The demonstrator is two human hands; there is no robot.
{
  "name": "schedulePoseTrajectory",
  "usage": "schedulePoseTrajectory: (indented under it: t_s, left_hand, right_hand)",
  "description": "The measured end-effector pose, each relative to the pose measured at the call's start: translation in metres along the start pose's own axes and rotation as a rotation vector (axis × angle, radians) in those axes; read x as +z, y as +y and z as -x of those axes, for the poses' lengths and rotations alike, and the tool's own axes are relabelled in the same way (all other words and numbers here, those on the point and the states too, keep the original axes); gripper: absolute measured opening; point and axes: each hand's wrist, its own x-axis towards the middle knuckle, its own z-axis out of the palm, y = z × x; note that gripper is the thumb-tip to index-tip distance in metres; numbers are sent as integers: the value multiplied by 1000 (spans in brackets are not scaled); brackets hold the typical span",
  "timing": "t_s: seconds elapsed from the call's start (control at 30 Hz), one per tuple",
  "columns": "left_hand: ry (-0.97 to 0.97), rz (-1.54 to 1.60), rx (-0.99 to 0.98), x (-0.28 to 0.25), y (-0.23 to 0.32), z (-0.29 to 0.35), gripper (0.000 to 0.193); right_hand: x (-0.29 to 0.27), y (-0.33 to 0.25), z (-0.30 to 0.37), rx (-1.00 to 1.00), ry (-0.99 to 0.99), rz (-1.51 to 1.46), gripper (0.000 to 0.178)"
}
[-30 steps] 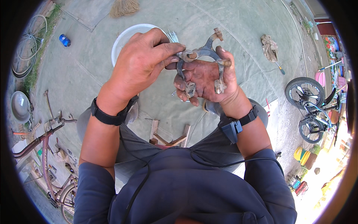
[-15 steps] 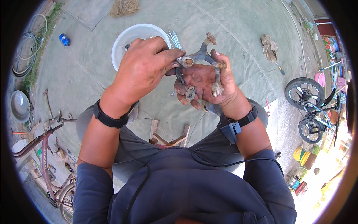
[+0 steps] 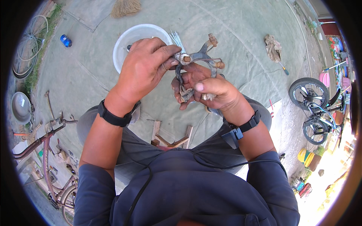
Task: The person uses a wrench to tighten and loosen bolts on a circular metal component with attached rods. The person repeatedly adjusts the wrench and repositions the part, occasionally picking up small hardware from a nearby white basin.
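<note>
Between my hands is a branched metal bracket (image 3: 201, 56) with dark curved arms, rusty bolts at its ends and dirty whitish lumps. With its fingertips, my left hand (image 3: 144, 71) pinches the upper left joint of this bracket beside a rusty bolt. My right hand (image 3: 211, 84) cradles it from below, palm up and thumb bent over one lower arm. Grime darkens the fingers of both hands. Behind my left hand stands a round whitish basin (image 3: 120, 47), with a small dark part showing inside. A bundle of thin metal spokes (image 3: 176, 39) lies at the basin's right side.
Below my hands a small wooden frame (image 3: 171, 143) stands on the green ground sheet (image 3: 241, 45). A straw broom (image 3: 126, 7) and a blue can (image 3: 65, 40) lie farther off. Bicycles stand at the left (image 3: 46, 162) and right (image 3: 308, 93). A rag (image 3: 272, 48) lies far right.
My right thumb has come down from the bracket's upper right side onto its lower arm. The bracket has tilted slightly, and my left hand still pinches its joint.
</note>
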Motion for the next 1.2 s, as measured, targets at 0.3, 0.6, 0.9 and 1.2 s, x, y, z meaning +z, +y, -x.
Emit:
schedulePoseTrajectory:
  t_s: [0.3,0.6,0.9,1.2]
  left_hand:
    - [31,92,-173,14,7,4,20]
    - [47,135,-275,25,14,8,16]
    - [44,83,-325,29,16,11,17]
    - [-12,124,-420,31,21,13,20]
  right_hand:
    - [8,4,-3,-94,228,-20,53]
    - [6,16,-11,-181,299,32,45]
    - [-1,29,-18,-195,395,53,53]
    - [-3,34,-24,-199,442,2,47]
